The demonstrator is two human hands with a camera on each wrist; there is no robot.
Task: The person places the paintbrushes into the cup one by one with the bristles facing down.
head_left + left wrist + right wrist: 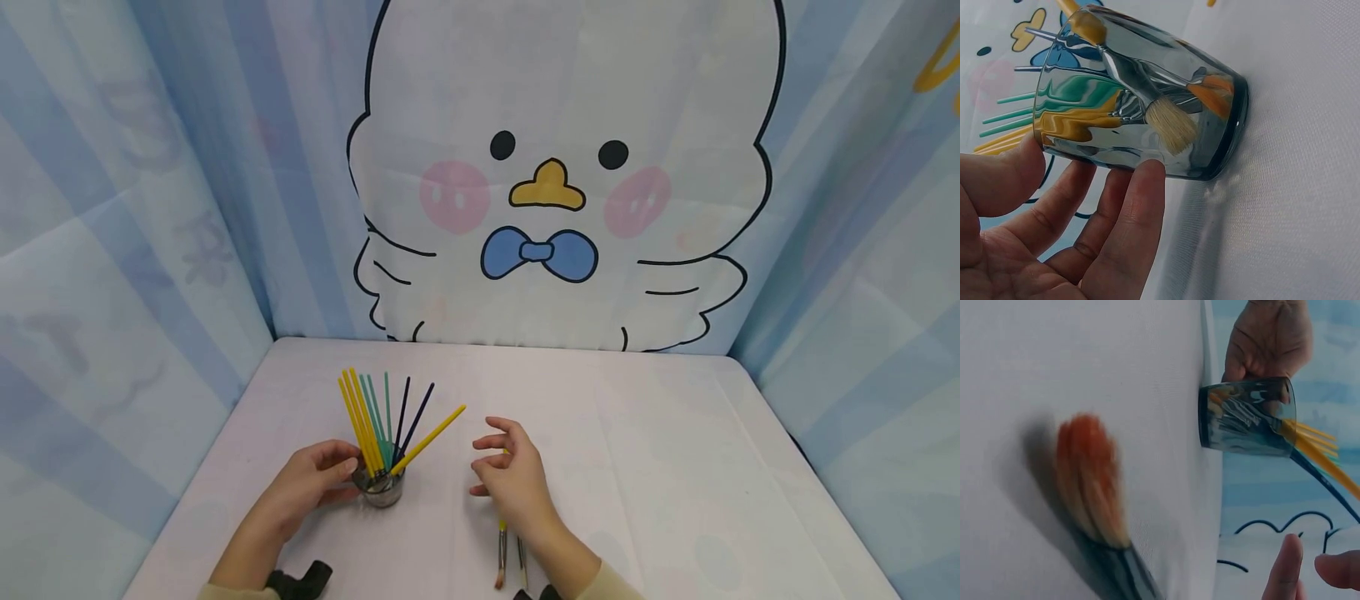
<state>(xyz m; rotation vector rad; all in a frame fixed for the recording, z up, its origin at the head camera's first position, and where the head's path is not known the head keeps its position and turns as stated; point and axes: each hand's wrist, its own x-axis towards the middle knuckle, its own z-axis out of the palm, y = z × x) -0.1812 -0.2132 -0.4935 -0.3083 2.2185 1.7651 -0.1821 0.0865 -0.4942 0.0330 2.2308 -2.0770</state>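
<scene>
A glass cup [381, 490] stands on the white tablecloth with several paintbrushes [375, 421] in it, bristles down and yellow, green and dark blue handles fanning upward. My left hand [341, 473] holds the cup from its left side; in the left wrist view the thumb [1013, 172] and fingertips [1146, 181] lie against the glass [1147, 106]. To the cup's right my right hand [491, 457] hovers with loosely curled fingers and holds nothing. Two brushes [501, 560] lie on the cloth under its wrist. An orange-bristled brush [1090, 481] shows blurred in the right wrist view.
A cloth backdrop with a cartoon duck [551, 187] closes off the back, and blue striped cloth walls [112, 275] stand left and right. The white table [675, 467] stretches bare to the right. A black strap piece [302, 580] sits at the near edge.
</scene>
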